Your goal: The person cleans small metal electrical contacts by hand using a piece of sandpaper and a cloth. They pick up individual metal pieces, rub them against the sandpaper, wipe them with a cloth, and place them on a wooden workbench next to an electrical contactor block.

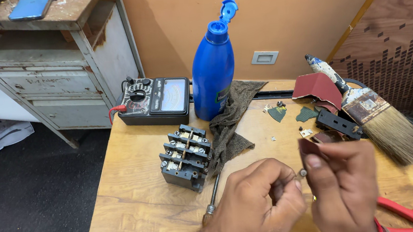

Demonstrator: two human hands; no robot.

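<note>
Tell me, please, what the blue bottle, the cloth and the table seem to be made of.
Bottle: probably plastic, with a smooth, glossy blue surface and a flip cap.
Cloth: woven fabric, dull grey-brown, limp and crumpled.
Table: wood or plywood, light, with visible grain and a matte finish.

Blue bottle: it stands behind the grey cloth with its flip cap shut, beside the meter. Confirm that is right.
Not quite. The head view shows the blue bottle with its flip cap open, hinged up to one side. The rest holds: it stands behind the grey cloth, beside the meter.
</note>
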